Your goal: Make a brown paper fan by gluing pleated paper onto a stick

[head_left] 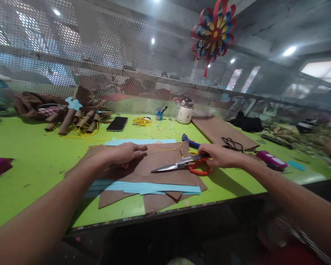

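My left hand [125, 154] is closed around a small rolled piece of brown paper or cloth [141, 148], whose end sticks out past the fingertips. A thin yellow string [169, 148] runs from near it to the right. The fingers of my right hand [216, 154] are closed at the handles of the scissors [179, 163]. The scissors have orange-red handles, and their blades point left over flat brown sheets [154, 173]. Light blue strips [160, 187] lie among these sheets. Just behind my right hand is a dark blue handle-like tool [191, 142], partly hidden.
Further back on the green table [41, 147] are brown rolls [67, 121] tied with yellow string, a phone [117, 124], a small blue jar [159, 116] and a white lidded bottle [185, 111]. To the right lie a brown board [223, 130] and a magenta item [271, 160]. A perforated screen [143, 66] stands behind.
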A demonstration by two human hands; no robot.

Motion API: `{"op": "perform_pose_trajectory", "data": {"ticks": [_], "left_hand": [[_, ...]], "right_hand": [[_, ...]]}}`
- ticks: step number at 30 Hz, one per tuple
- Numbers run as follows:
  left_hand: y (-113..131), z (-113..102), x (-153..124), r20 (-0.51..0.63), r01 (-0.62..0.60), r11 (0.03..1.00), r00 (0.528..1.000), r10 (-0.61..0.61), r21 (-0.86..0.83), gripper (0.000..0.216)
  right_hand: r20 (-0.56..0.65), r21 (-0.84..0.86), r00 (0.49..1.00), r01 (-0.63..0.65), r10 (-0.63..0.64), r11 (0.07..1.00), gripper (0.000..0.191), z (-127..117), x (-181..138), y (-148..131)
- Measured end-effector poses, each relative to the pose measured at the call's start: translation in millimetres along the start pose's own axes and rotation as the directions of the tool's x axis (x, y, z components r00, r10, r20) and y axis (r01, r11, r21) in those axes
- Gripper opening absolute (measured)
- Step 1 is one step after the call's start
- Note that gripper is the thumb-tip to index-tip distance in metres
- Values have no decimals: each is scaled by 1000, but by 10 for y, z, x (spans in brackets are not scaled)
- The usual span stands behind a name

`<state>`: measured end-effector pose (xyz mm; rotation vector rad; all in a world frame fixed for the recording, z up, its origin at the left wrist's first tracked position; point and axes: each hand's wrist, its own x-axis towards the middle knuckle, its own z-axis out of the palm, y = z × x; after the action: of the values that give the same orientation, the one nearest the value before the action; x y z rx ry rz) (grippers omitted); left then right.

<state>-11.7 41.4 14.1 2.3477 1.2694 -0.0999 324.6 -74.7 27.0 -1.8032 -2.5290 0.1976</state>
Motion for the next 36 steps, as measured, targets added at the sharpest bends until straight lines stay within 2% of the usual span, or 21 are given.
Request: {"op": "perform_pose_trajectory", "data": {"ticks": [4,8,14,20,23,26,30,33,36], "left_hand": [[26,-19,-32,0,0,1000,1000,0,17,64],[49,-30,-52,10,6,1000,1000,-6,-7,62],[53,-23,-55,18,16,999,1000,-16,-50,61],[3,12,-18,-6,5,997,1000,-6,-74,56],[3,14,-17,-11,-1,997,1000,0,-79,58],[12,11,-15,-9,-3,997,1000,2,-78,61],[18,17,-6,-17,32,998,999,-33,-57,58],[25,17,-12,-21,45,998,999,-46,-37,56],[36,11,-27,-24,40,999,999,-40,-26,57]], "right_hand": [[-16,0,997,81,-81,997,27,194,-16,47],[-38,-68,991,125,-127,990,18,285,100,16],[-64,-68,996,56,-61,996,15,340,10,17],[-96,-65,994,-51,45,997,18,304,-364,44],[-125,-46,981,-157,150,987,17,289,-583,50],[-141,28,951,-275,276,961,15,356,-811,99],[-207,152,900,-357,383,921,18,521,-1005,242],[-287,235,810,-458,511,857,17,568,-949,331],[-317,287,728,-536,607,794,20,508,-737,350]]}}
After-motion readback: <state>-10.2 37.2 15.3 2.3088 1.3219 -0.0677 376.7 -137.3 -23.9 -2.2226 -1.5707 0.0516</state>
